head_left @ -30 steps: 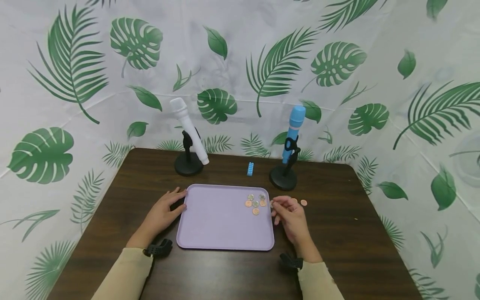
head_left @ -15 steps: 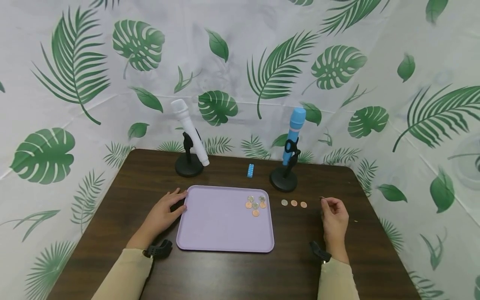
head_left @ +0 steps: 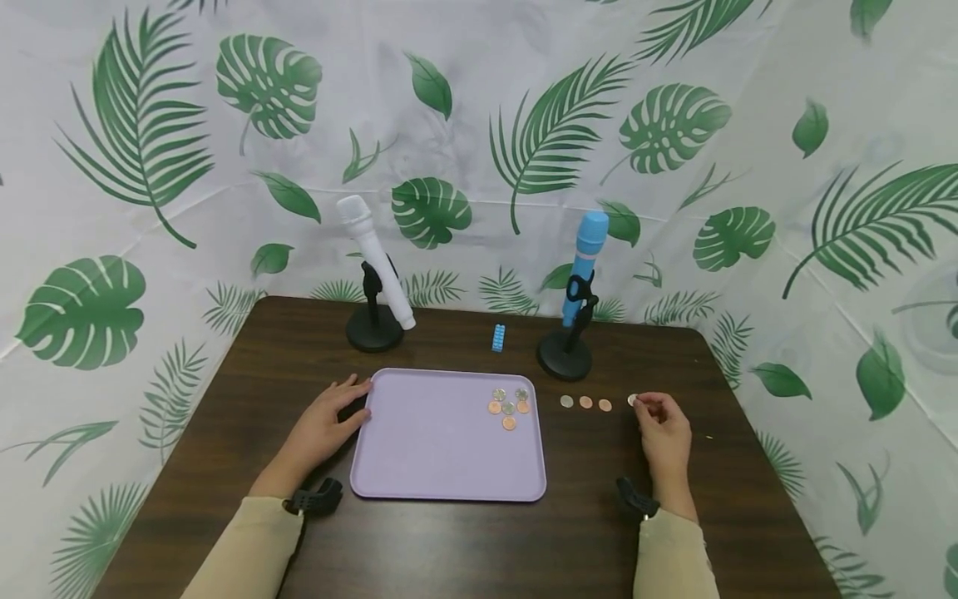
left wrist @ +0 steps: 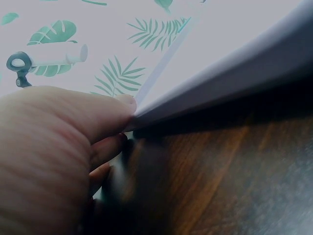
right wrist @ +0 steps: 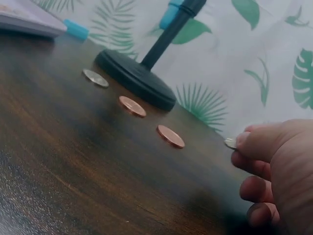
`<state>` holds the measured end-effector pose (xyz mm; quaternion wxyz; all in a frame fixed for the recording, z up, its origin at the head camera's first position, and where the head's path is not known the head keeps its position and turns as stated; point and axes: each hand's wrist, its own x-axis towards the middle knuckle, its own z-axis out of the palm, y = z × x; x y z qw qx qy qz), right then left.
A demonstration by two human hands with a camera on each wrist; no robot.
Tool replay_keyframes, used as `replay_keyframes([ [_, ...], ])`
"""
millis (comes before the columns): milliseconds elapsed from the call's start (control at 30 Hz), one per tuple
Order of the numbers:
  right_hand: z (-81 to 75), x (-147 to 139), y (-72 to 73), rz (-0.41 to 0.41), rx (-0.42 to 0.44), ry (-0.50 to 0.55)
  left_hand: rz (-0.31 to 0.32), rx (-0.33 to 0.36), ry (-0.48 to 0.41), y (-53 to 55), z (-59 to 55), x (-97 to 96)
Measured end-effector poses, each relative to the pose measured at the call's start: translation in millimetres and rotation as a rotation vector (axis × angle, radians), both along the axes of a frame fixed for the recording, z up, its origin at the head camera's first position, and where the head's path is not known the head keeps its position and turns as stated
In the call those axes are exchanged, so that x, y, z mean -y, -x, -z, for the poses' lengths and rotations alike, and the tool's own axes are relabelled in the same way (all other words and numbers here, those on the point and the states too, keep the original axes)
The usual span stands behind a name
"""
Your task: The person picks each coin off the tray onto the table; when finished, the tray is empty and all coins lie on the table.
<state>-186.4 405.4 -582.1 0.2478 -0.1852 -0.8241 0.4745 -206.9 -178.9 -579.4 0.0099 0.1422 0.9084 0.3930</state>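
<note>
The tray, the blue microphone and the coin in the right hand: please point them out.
Tray [head_left: 449, 445], head view, its bare middle.
Blue microphone [head_left: 585, 264], head view, upper part of its handle.
Coin [right wrist: 229, 143] in the right hand [right wrist: 286, 164], right wrist view, its uncovered part.

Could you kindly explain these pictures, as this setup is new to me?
There is no machine: a person works barehanded, wearing one camera on the head and one on each wrist. The head view looks down at a dark table with a lilac tray holding six coins, three more coins in a row beside it, a blue block, and a white microphone and a blue microphone on black stands. The wrist views show close-ups: the left hand touching the tray's edge, the right hand pinching a pale coin.
</note>
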Motion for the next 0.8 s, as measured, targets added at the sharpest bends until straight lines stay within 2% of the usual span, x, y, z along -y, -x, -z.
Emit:
replay_keyframes([
  [67, -0.9, 0.7, -0.1, 0.012, 0.055, -0.045, -0.001, 0.001, 0.005, -0.2, 0.1, 0.0],
  [200, -3.4, 2.0, -0.8, 0.023, 0.157, -0.066, -0.005, -0.001, 0.009, -0.2, 0.9, 0.0],
  [333, -3.7, 2.2, -0.5, 0.023, 0.213, -0.083, -0.001, -0.02, 0.009, -0.6, 2.0, -0.2],
  [467, -3.7, 3.9, 0.2, 0.02, 0.229, -0.145, 0.003, -0.032, 0.013, -0.8, 2.9, -0.7],
  [800, -8.6, 12.6, 0.8, 0.015, 0.233, -0.266, -0.007, 0.006, 0.021, 0.1, 0.6, -1.6],
])
